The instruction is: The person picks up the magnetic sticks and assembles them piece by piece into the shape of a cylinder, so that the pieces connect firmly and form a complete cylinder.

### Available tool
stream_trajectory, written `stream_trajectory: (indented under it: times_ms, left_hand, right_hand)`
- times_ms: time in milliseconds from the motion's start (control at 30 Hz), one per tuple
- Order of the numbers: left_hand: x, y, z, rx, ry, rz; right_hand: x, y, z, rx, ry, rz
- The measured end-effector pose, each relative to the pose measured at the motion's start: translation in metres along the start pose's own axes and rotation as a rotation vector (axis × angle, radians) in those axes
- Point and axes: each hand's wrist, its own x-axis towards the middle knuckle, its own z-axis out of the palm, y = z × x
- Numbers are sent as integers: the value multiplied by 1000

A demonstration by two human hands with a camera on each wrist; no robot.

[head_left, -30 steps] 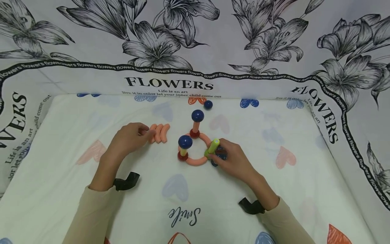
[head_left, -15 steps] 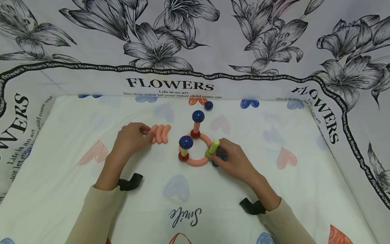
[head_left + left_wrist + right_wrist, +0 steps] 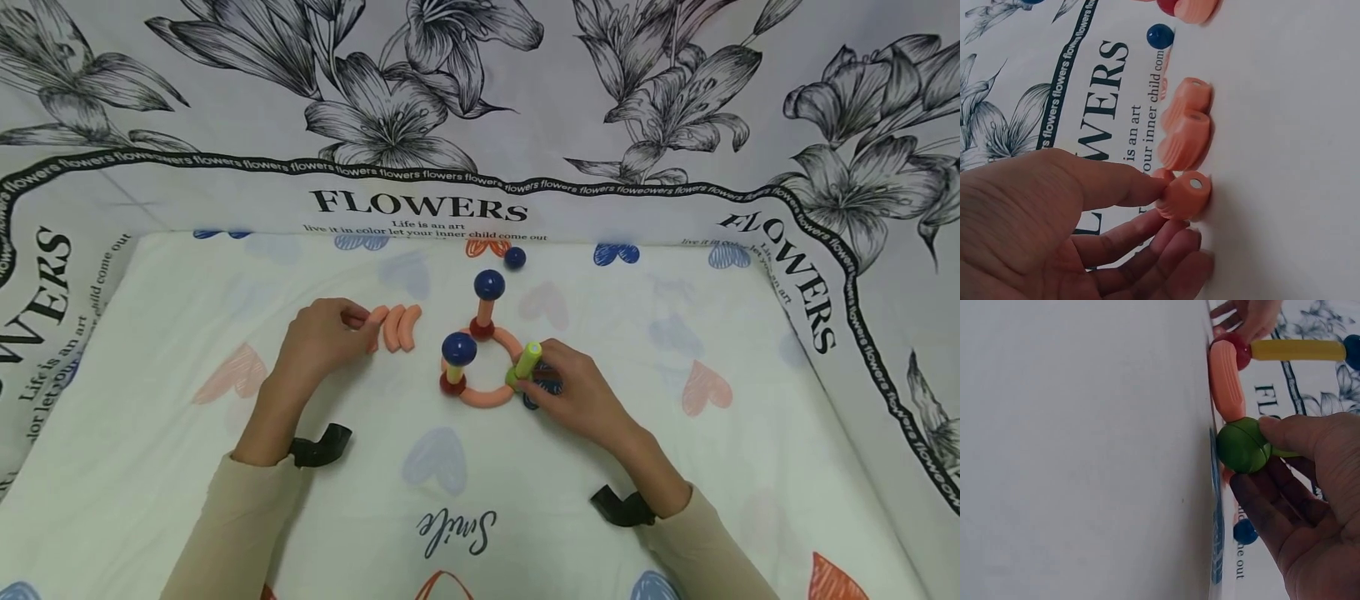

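Observation:
My left hand [image 3: 318, 342] pinches a curved orange piece [image 3: 1186, 197] between thumb and fingers, at the left end of a short row. Two more curved orange pieces [image 3: 400, 328] lie just to its right, now slightly apart from it. My right hand [image 3: 577, 387] holds a green ball [image 3: 1242, 447] with a light green stick [image 3: 529, 358] standing up from it. That ball joins a ring of curved orange pieces [image 3: 486, 398]. Two red balls [image 3: 452, 383] also sit in the ring. From them rise a yellow stick and an orange stick, each topped by a blue ball [image 3: 459, 348].
A loose blue ball [image 3: 514, 258] lies behind the ring, near the far edge of the white heart-printed cloth [image 3: 525, 467]. Beyond it rises a flower-printed fabric [image 3: 420, 200]. Black wrist mounts [image 3: 321, 446] project from both wrists.
The left hand has drawn the leftmost orange piece slightly left, opening a small gap to the other two. The right hand stays on the green ball.

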Motion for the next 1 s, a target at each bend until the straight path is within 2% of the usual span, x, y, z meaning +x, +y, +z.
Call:
stream_trajectory:
  times_ms: [267, 533, 667, 900, 1000]
  left_hand:
    - [3, -12, -12, -72, -87, -15]
    - [4, -18, -19, -163, -131, 14]
    - [4, -19, -22, -188, -139, 20]
    - [0, -14, -28, -239, -114, 15]
    - [-3, -9, -33, -305, -106, 67]
  right_hand:
    - [1, -1, 0, -5, 3, -4]
    - [0, 1, 0, -6, 7, -11]
    - [0, 1, 1, -6, 4, -13]
    - [1, 0, 0, -14, 8, -7]
    - [2, 0, 1, -3, 6, -10]
